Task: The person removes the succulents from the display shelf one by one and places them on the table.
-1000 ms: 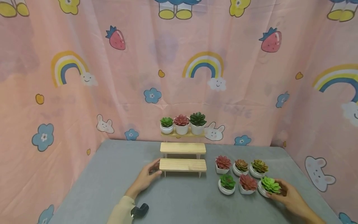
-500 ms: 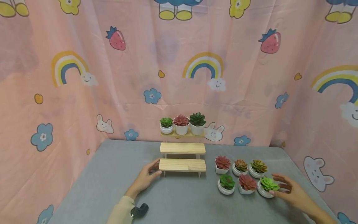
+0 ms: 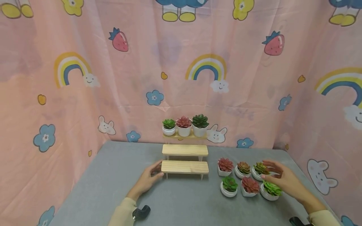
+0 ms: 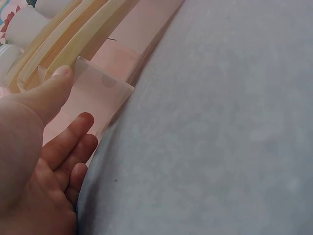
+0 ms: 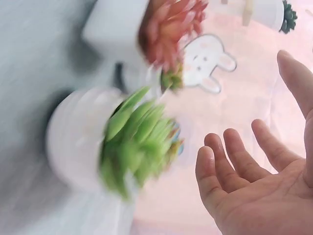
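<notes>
My left hand (image 3: 147, 178) is at the left end of a three-step wooden display stand (image 3: 184, 167), its thumb (image 4: 59, 81) on the lowest board and its index finger at the board's back corner; the left wrist view shows the other fingers loosely bent beside the clear support (image 4: 100, 88). My right hand (image 3: 282, 179) hovers, fingers spread, beside the olive-and-red potted succulent (image 3: 260, 169) and above the bright green potted succulent (image 3: 271, 189). In the right wrist view that right hand (image 5: 259, 181) holds nothing, and the bright green leaves (image 5: 139, 142) look blurred.
Potted succulents in green (image 3: 169, 124), pink (image 3: 183, 122) and dark green (image 3: 200, 121) stand on the top step. Right of the stand are a red succulent (image 3: 225, 164), a brownish one (image 3: 243, 168), a green one (image 3: 229, 184) and another red one (image 3: 250, 185). A pink curtain (image 3: 135, 69) hangs behind.
My right hand has let go of the bright green succulent's pot and moved up and back toward the olive-and-red one. My left hand has stayed at the stand.
</notes>
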Action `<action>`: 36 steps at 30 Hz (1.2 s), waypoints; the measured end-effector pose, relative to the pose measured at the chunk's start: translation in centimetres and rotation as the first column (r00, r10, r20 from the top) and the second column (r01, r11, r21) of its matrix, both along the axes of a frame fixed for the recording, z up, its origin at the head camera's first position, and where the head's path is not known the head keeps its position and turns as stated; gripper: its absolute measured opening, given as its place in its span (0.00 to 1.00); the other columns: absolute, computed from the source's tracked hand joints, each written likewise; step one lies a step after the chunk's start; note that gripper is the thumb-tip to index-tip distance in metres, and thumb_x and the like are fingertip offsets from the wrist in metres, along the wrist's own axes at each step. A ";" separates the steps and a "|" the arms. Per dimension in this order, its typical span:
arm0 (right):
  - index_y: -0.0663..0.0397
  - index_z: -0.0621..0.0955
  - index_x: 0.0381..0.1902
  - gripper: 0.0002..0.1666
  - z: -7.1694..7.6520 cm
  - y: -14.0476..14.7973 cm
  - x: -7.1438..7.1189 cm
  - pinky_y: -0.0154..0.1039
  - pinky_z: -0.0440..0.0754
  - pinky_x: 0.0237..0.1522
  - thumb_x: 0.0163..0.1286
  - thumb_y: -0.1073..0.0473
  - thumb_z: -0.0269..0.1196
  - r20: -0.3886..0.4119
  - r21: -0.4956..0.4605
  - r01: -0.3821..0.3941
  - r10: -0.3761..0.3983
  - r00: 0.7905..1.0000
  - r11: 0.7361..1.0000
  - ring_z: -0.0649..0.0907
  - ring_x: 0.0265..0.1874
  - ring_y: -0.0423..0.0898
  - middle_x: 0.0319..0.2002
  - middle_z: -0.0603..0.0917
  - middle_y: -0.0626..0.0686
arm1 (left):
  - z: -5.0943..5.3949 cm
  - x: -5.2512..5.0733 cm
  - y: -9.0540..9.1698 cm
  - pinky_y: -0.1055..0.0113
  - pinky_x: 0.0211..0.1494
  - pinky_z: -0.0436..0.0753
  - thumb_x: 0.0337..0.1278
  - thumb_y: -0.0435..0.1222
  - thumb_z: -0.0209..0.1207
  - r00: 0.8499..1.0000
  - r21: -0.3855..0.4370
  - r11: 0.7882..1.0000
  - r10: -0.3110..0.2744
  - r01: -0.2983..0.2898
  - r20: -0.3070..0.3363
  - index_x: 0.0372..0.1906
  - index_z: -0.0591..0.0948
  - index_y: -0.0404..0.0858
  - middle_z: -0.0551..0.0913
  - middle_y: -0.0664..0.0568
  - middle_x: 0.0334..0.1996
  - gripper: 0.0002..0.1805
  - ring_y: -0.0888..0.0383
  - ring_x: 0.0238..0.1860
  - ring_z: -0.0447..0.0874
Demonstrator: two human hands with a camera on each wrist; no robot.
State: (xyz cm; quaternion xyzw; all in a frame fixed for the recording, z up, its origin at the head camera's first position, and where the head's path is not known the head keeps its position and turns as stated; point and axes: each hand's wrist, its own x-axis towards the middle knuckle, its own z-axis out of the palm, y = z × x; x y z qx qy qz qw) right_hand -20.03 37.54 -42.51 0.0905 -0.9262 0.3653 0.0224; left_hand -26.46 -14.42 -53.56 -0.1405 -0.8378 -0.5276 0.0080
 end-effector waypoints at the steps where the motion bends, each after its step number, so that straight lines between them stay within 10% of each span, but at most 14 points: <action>1: 0.62 0.67 0.72 0.36 0.2 -0.4 -0.3 0.30 0.79 0.44 0.73 0.53 0.65 -0.011 -0.007 -0.009 0.009 1.000 1.000 0.73 0.47 0.18 0.66 0.74 0.72 | 0.0 0.0 0.0 0.48 0.64 0.73 0.67 0.43 0.63 1.000 0.000 1.000 -0.001 0.001 -0.001 0.74 0.70 0.41 0.84 0.44 0.60 0.33 0.45 0.61 0.81; 12: 0.61 0.67 0.72 0.33 1.7 -5.8 -4.0 0.51 0.82 0.53 0.75 0.57 0.62 -0.088 -0.100 -0.141 0.133 0.987 0.985 0.77 0.61 0.69 0.66 0.75 0.70 | 0.1 0.0 0.1 0.47 0.65 0.72 0.67 0.43 0.63 1.000 0.006 1.000 -0.007 0.007 0.006 0.74 0.69 0.41 0.83 0.44 0.61 0.33 0.45 0.62 0.80; 36: 0.54 0.48 0.82 0.52 5.2 -18.2 -13.4 0.64 0.68 0.69 0.72 0.56 0.65 0.076 -0.330 -0.093 0.125 0.989 0.939 0.66 0.73 0.68 0.76 0.60 0.70 | -0.3 -0.4 -0.2 0.48 0.62 0.73 0.67 0.43 0.63 1.000 0.005 1.000 -0.019 0.019 -0.016 0.74 0.70 0.41 0.84 0.43 0.60 0.33 0.45 0.61 0.81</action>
